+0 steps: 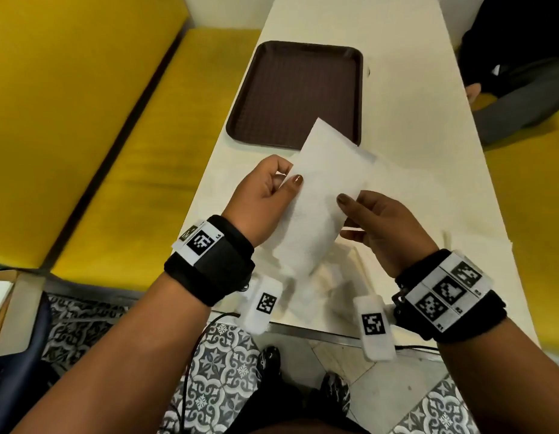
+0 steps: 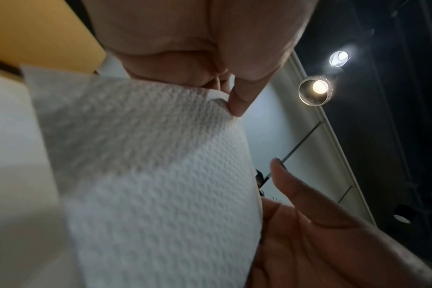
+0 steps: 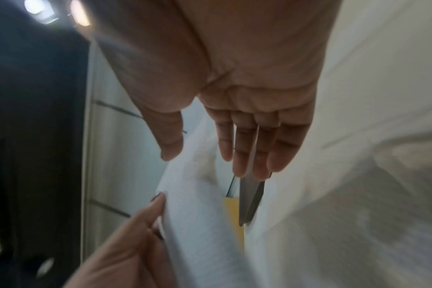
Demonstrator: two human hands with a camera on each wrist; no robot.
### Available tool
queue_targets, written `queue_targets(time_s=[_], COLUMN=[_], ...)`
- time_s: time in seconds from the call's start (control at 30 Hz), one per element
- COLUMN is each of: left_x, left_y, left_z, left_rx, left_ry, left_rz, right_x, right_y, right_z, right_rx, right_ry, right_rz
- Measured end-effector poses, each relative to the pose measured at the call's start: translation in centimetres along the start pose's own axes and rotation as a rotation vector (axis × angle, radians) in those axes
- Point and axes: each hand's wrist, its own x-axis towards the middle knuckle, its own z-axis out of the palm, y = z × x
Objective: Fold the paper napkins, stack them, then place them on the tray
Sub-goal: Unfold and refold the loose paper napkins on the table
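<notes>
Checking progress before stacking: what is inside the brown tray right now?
Nothing shows on the brown tray; its near right corner is hidden behind the napkin that the left hand and right hand pinch.

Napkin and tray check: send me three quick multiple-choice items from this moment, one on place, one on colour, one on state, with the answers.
1. Where is the napkin?
A. flat on the tray
B. held up over the table
C. on the floor

2. What colour is the tray?
A. dark brown
B. yellow
C. white

3. What is the left hand doing?
A. resting open on the table
B. gripping the tray rim
C. pinching the napkin's edge

Answers: B, both hands lift it above the table, near the tray's front edge. A, its ribbed surface is dark brown. C, thumb and fingers pinch the paper, while the right hand holds the opposite edge.
</notes>
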Motion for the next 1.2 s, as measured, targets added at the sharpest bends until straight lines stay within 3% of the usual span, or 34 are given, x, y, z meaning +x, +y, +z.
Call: queue_targets(time_s=[0.37, 0.5, 0.7, 0.9, 1.2], left_x=[-1.4, -2.5, -4.5, -5.3, -7.0], left_y=[0.5, 0.9, 0.3, -0.5, -1.1], left_z=[9.7, 13.8, 18.8, 22.6, 25.8], left_rx=[0.044, -0.005, -0.038, -0.028, 0.156], left_ry=[-0.192, -0.321, -0.413, -0.366, -0.319], left_rz=[-0.086, -0.209, -0.345, -0.38, -0.276], right_x=[-3.5, -4.9, -6.5, -7.3, -8.7], right_y=[1.0, 2.0, 4.2, 6.3, 8.0], right_z=[-8.4, -12.4, -17.3, -20.0, -22.6], right_rx=[0.269, 0.184, 0.029, -0.048, -0.307], right_ry=[0.259, 0.365, 0.481, 0.452, 0.418], right_rz=[-0.003, 0.004, 0.031, 0.143, 0.193])
